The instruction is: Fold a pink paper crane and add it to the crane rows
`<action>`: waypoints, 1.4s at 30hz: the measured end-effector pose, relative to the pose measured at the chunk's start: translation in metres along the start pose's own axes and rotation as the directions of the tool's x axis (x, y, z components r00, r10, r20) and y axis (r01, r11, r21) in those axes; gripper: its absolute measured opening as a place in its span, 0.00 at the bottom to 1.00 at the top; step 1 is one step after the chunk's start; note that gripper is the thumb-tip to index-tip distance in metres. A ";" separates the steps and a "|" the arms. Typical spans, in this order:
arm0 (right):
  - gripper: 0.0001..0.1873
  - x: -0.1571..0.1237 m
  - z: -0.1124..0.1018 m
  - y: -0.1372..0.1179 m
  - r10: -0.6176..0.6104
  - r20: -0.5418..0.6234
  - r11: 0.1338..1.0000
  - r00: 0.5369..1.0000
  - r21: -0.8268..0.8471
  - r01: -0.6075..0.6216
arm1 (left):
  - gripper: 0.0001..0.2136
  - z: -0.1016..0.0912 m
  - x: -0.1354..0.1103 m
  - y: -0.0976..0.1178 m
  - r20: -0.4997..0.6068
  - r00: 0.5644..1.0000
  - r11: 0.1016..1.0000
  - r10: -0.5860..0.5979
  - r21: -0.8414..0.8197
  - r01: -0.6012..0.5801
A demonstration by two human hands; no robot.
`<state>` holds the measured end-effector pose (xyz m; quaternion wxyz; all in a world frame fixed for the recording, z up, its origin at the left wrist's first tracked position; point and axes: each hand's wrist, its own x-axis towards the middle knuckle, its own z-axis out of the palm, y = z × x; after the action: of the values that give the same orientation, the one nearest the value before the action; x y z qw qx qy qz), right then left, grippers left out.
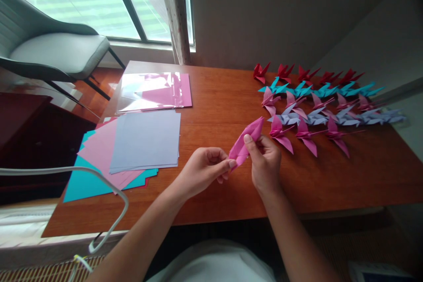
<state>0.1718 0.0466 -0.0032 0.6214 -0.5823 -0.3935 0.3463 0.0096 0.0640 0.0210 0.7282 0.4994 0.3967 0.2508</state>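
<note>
A folded piece of bright pink origami paper [248, 140] is held between both hands above the front of the table. It has a narrow, pointed diamond shape, tilted with its upper tip to the right. My left hand [211, 168] pinches its lower left end between thumb and fingers. Around its right side my right hand [267, 158] is closed, with the thumb pressed on the front face. The fingers behind the paper are partly hidden. Just right of my right hand stand several finished bright pink paper cranes [307, 135].
Rows of lilac [319, 117], pale pink [294, 102], turquoise [302, 90] and red cranes [306, 75] fill the table's right side. At left lie lilac sheets [145, 141], turquoise sheets [86, 180] and a clear packet of paper [155, 91]. A white cable [112, 180] curves over the left edge.
</note>
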 end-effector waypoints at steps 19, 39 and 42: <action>0.16 -0.005 0.004 -0.007 0.012 0.114 0.999 0.993 -0.049 -0.007 | 0.15 0.005 0.001 0.006 -0.002 0.999 0.999 0.047 0.024 -0.047; 0.18 -0.005 0.002 -0.009 0.068 0.193 0.997 0.979 -0.045 -0.061 | 0.18 0.005 0.003 0.003 -0.007 0.999 0.998 0.049 0.046 -0.049; 0.19 -0.005 0.002 -0.008 0.068 0.199 0.997 0.978 -0.043 -0.061 | 0.18 0.005 0.002 0.003 -0.007 0.999 0.998 0.039 0.044 -0.039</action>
<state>0.1676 0.0423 0.0048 0.5562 -0.5681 -0.4414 0.4160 0.0149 0.0640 0.0244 0.7104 0.5218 0.3953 0.2583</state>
